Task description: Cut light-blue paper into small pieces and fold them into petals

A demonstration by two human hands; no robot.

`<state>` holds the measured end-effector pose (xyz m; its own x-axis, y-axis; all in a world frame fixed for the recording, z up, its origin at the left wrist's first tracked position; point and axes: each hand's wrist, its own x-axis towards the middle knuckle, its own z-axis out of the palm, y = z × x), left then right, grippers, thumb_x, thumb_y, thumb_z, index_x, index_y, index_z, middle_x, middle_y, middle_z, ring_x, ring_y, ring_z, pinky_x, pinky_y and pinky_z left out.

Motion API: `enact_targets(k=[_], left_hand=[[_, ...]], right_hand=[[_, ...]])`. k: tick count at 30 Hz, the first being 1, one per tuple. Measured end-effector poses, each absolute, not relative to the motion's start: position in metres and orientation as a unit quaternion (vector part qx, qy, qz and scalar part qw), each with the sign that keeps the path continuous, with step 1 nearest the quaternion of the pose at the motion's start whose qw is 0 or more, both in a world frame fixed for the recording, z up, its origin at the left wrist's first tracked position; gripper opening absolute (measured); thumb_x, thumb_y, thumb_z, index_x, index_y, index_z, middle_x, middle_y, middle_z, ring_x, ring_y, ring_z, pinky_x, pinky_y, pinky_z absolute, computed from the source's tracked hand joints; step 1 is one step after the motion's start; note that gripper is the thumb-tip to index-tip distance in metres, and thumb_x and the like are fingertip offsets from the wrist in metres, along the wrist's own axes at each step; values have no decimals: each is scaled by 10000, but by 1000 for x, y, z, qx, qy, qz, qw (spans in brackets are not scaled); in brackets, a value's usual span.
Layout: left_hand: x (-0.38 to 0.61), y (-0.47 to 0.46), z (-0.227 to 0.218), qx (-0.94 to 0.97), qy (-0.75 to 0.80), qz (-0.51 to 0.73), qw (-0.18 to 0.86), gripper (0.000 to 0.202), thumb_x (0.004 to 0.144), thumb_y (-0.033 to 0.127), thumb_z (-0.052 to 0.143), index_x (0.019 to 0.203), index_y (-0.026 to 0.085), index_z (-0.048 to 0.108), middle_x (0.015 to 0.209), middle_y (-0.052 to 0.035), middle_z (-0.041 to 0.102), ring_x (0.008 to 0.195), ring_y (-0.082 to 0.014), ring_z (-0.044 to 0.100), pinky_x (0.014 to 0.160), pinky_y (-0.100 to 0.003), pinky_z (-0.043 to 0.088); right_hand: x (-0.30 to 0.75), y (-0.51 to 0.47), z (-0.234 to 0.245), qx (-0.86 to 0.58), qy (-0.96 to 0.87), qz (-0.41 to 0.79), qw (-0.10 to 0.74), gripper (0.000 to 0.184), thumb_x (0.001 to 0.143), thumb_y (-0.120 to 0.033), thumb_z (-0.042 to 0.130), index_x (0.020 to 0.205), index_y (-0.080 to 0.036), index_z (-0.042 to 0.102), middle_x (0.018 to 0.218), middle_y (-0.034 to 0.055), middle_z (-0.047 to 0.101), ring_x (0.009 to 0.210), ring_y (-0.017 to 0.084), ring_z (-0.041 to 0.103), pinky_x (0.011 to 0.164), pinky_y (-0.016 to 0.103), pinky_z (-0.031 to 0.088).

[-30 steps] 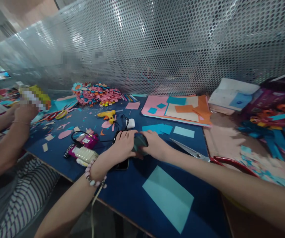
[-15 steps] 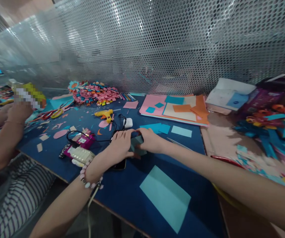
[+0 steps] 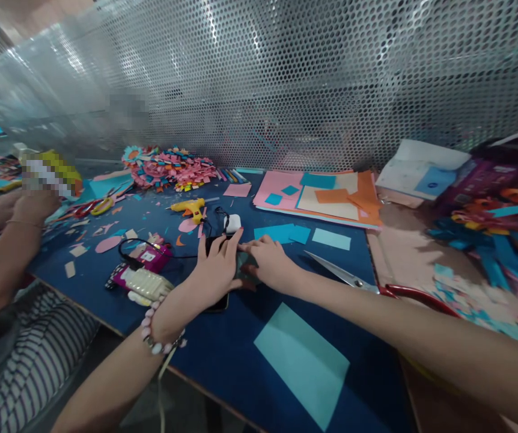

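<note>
Paper (image 3: 243,262), dark teal and mostly covered, lies between my two hands above the blue tabletop (image 3: 223,355), near the middle of the view. My left hand (image 3: 216,264) is spread over its left side, the fingers standing apart and pointing away from me, with the thumb reaching in along the paper's near edge. My right hand (image 3: 270,261) comes in from the other side, fingers bent and close together, their tips on or right against the paper; I cannot tell whether they pinch it or only press it. Part of a black phone (image 3: 218,303) shows below my left hand, and a beaded bracelet (image 3: 155,344) circles that wrist.

Just beyond my fingers sits a white case (image 3: 232,224), with a yellow glue gun (image 3: 191,208) to its left. Nearer my left forearm is a magenta device (image 3: 153,260) with a black cable. A light teal sheet (image 3: 303,361) lies flat on my side of the paper. Large scissors (image 3: 351,278) with red handles rest beyond my right forearm, and coloured sheets (image 3: 274,185) are stacked farther back. At far left, a co-worker's hand (image 3: 38,204) is raised beside a blurred-out yellow item (image 3: 63,171).
</note>
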<state>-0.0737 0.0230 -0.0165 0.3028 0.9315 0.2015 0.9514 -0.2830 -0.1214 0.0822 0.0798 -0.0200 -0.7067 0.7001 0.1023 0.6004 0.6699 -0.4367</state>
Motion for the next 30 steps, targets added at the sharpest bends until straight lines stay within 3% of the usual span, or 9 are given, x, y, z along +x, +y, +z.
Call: enact_targets(k=[6,13,21,26,30], left_hand=[[-73,18,-15,-779,-612,-34,134,932,793,605,507,1458,44,174,1373,-216,455,1326,-379,289,1069,-630,-76],[-75,17,-15,-786,-603,-27,129,859,780,616,524,1427,94,310,1403,-177,442,1342,-381,266,1064,-637,-104],[-77,17,-16,-780,-610,-22,134,817,779,642,493,1381,97,402,1407,-175,439,1347,-382,257,1074,-635,-85],[-77,17,-15,-784,-606,-19,134,774,782,647,488,1350,122,455,1393,-151,465,1345,-385,256,1074,-640,-84],[-77,16,-15,-783,-606,-13,137,799,786,667,456,1356,106,448,1405,-153,450,1343,-386,255,1073,-642,-82]], right_hand=[[84,74,-19,-369,-902,179,138,396,825,-252,534,1218,-218,568,1077,73,599,1021,262,427,763,379,291],[79,81,-21,-403,-884,196,136,307,792,-317,569,1085,-260,641,1114,58,574,1042,273,414,778,384,285],[76,88,-10,-416,-879,215,84,286,771,-372,552,1019,-294,671,963,79,618,1009,334,443,781,413,311],[81,87,-11,-396,-894,193,81,386,758,-430,586,1120,-310,646,1123,101,536,1052,328,423,821,435,332],[83,84,-15,-383,-905,160,93,486,771,-473,591,1204,-251,605,1241,122,457,1113,342,372,868,464,322]])
